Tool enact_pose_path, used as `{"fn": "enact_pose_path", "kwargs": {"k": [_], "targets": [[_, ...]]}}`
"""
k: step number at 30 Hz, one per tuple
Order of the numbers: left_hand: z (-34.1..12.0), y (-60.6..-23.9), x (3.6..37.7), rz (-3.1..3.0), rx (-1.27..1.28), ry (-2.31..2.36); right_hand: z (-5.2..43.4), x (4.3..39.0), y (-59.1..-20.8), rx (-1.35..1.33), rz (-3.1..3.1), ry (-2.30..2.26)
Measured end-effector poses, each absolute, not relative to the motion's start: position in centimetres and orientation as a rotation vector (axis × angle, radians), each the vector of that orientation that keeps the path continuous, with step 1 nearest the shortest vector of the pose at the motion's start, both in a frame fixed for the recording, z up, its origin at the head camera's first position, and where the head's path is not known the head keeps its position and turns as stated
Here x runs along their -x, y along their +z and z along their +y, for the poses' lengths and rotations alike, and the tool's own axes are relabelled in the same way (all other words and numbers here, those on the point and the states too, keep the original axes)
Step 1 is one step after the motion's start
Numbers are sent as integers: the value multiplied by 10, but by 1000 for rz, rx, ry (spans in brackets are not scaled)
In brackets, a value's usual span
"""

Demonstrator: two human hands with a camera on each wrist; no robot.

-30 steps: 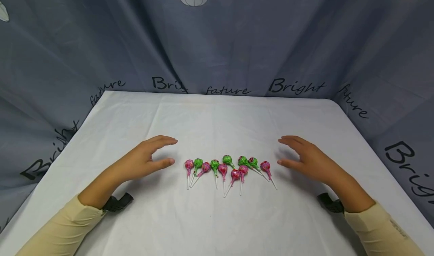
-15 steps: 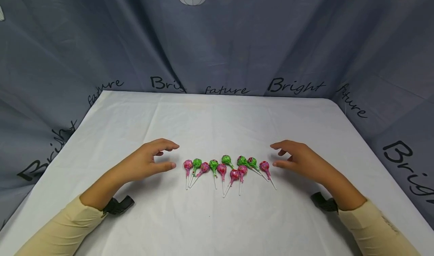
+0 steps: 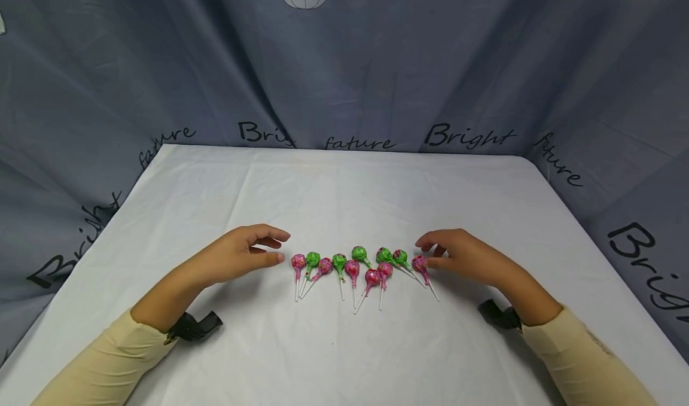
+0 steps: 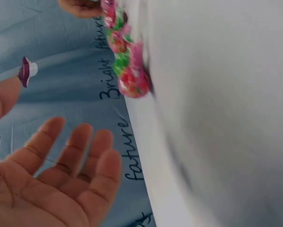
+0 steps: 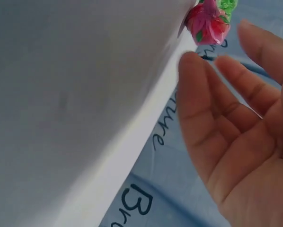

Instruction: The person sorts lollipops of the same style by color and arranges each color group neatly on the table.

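Since a moment ago both our hands have slid in toward the row of lollipops [image 3: 357, 268], and the gaps at each end are now small. Our left hand [image 3: 237, 256] lies on its side with the fingers loose and spread, holding nothing, just beside the pink lollipop [image 3: 298, 261] at the left end. Our right hand [image 3: 463, 255] is also loose and not gripping; its fingertips are right at the pink lollipop [image 3: 419, 263] at the right end, and we cannot tell if they touch it. The row lies near the middle of the white table [image 3: 344, 185], a bit toward the front edge, with the sticks pointing at us. To do this well, we think we should push gently from both ends at once, keep our hands low on the cloth, and go slowly so no lollipop rolls away or hops over another. We count ten lollipops: six pink and four green. One pair of hands and one table are here, with a gray curtain [image 3: 344, 65] behind.
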State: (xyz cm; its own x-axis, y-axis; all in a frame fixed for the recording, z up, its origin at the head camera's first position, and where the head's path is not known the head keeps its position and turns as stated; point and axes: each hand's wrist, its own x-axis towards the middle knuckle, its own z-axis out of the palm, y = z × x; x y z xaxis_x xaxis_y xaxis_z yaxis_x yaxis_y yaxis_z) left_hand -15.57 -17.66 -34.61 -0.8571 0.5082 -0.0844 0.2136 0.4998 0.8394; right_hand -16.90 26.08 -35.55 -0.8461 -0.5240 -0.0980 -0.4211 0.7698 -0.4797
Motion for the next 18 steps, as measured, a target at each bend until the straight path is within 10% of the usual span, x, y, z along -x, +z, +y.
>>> {"fn": "enact_pose_path", "kwargs": {"k": [18], "targets": [[-163, -348, 157, 2452, -515, 1234, 247, 168, -359, 783, 2722, -621]]}}
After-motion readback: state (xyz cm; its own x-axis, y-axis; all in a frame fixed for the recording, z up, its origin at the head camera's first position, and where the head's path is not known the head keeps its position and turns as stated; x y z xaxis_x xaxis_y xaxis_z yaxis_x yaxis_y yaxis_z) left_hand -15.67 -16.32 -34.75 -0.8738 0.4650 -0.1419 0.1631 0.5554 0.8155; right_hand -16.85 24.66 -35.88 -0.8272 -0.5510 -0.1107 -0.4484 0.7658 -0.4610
